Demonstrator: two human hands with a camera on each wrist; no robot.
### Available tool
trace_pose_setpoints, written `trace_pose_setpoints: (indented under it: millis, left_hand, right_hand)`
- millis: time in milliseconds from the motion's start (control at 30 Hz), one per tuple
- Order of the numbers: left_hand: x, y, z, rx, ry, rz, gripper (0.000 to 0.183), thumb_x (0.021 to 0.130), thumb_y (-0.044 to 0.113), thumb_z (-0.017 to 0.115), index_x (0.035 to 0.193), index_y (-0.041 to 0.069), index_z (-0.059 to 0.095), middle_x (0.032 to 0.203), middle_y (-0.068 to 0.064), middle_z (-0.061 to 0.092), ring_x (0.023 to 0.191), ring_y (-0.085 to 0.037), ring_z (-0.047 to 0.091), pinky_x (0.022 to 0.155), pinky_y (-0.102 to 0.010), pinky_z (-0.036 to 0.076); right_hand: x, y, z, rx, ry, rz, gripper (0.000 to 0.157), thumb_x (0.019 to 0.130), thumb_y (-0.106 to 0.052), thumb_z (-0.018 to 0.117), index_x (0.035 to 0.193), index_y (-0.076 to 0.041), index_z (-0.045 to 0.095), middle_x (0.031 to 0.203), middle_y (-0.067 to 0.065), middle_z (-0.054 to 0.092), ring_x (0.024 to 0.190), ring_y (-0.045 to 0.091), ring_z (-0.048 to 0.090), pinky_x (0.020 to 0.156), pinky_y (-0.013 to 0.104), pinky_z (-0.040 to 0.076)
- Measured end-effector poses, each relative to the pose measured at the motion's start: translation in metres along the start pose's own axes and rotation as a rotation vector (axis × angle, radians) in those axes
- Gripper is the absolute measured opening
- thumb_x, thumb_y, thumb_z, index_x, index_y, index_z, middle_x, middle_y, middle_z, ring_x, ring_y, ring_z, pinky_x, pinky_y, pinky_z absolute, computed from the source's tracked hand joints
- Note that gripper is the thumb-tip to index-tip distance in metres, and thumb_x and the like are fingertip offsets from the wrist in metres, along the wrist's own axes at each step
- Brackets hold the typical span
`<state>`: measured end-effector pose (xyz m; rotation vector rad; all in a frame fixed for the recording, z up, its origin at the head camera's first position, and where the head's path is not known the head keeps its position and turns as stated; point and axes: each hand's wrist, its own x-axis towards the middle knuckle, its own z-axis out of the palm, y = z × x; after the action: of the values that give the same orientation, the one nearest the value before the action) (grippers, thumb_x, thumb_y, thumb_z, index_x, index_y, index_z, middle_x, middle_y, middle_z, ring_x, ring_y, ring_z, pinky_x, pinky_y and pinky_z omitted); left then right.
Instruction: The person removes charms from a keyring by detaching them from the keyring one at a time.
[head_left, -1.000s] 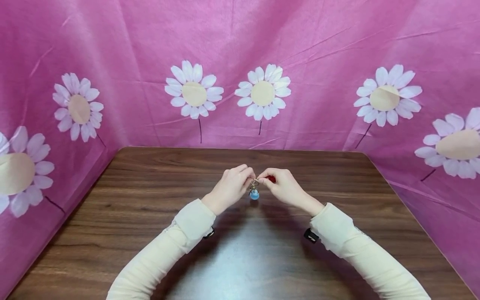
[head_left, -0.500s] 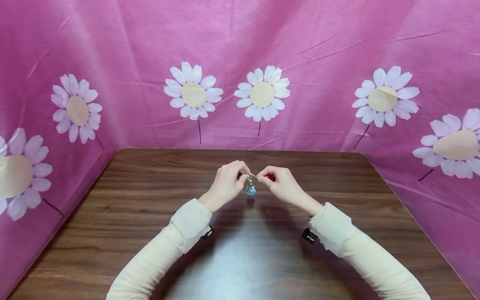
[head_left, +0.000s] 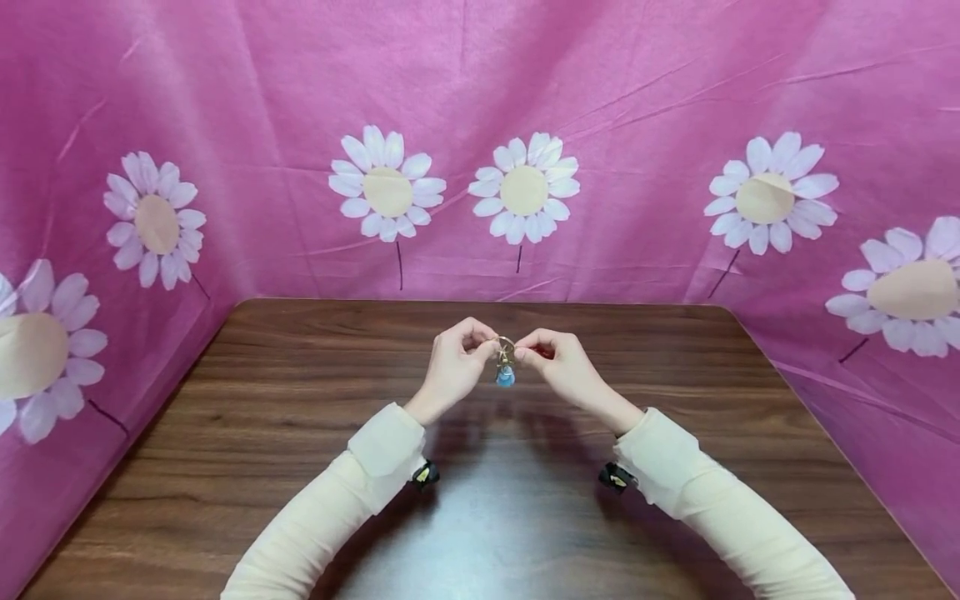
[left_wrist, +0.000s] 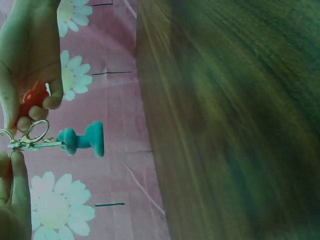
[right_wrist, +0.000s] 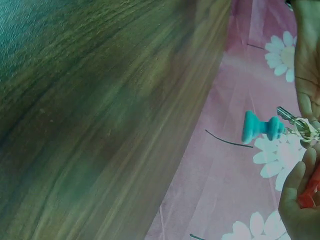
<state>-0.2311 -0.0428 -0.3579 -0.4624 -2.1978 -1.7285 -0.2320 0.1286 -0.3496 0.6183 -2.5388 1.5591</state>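
Observation:
In the head view a keyring hangs between both hands, above the table. Thumb and finger of my left hand pinch its gold-coloured ring from the left. My right hand pinches it from the right, while its curled lower fingers hold a small red object, whose kind I cannot tell. A blue charm, looking teal and waisted in the wrist views, dangles from the ring by a short chain. A metal key shows beside the charm in the right wrist view.
Brown wood-grain table lies under the hands. A pink cloth printed with white daisies stands round its back and sides. Black wrist cameras sit below each pale cuff.
My left hand has risen slightly and turned, and the ring now shows more of its round shape. The charm has swung a little. My right hand has hardly moved.

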Motion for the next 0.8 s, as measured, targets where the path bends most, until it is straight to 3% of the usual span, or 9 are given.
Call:
trace_pose_setpoints:
  millis: [100,167,300,467,667,800]
  left_hand:
    - [0.000,-0.004,-0.001,-0.062,-0.029,-0.021,0.006,0.080,-0.001,0.063,0.086,-0.003,0.062,0.074,-0.015,0.063,0.065,-0.008,0.058,0.061,-0.017,0.049]
    - [0.000,-0.005,-0.001,-0.053,-0.062,-0.023,0.010,0.081,0.000,0.063,0.091,-0.003,0.062,0.077,-0.015,0.064,0.066,-0.010,0.059,0.062,-0.018,0.050]
    - [-0.002,-0.008,-0.001,0.044,-0.147,0.011,0.013,0.082,0.001,0.063,0.095,0.000,0.063,0.080,-0.012,0.067,0.071,-0.012,0.062,0.066,-0.020,0.052]
    - [-0.003,-0.006,-0.001,0.214,-0.212,0.115,0.006,0.082,0.006,0.067,0.087,0.004,0.066,0.082,-0.006,0.067,0.075,-0.013,0.064,0.068,-0.018,0.052]
    - [-0.005,0.000,-0.004,0.476,-0.158,0.309,0.005,0.081,0.015,0.068,0.082,0.011,0.068,0.076,0.002,0.063,0.067,-0.007,0.059,0.061,-0.019,0.048]
    - [-0.005,0.000,-0.004,0.520,-0.110,0.369,0.004,0.080,0.016,0.069,0.081,0.012,0.068,0.075,0.004,0.063,0.064,-0.006,0.055,0.059,-0.021,0.044]
  right_hand:
    - [0.002,-0.001,-0.002,-0.019,-0.008,0.002,0.009,0.084,-0.006,0.063,0.089,0.002,0.066,0.072,0.011,0.061,0.056,0.004,0.041,0.049,0.019,0.034]
    - [0.003,-0.001,-0.004,-0.045,-0.018,0.006,0.010,0.084,-0.007,0.063,0.089,0.001,0.067,0.071,0.010,0.060,0.056,0.005,0.040,0.050,0.019,0.034]
    - [0.001,-0.003,-0.006,-0.108,-0.035,0.023,0.009,0.084,-0.009,0.063,0.088,-0.002,0.068,0.069,0.005,0.059,0.056,0.007,0.041,0.050,0.020,0.035]
    - [-0.003,-0.006,-0.006,-0.181,-0.062,0.021,0.006,0.084,-0.011,0.064,0.085,-0.007,0.069,0.066,0.002,0.057,0.057,0.010,0.042,0.050,0.021,0.037]
    - [-0.004,-0.009,-0.005,-0.247,-0.060,-0.001,0.006,0.084,-0.012,0.064,0.085,-0.009,0.069,0.066,-0.001,0.057,0.058,0.010,0.044,0.051,0.021,0.037]
    - [-0.006,-0.013,-0.005,-0.266,-0.040,-0.013,0.005,0.084,-0.012,0.064,0.085,-0.009,0.069,0.062,-0.002,0.054,0.056,0.011,0.042,0.049,0.021,0.035]
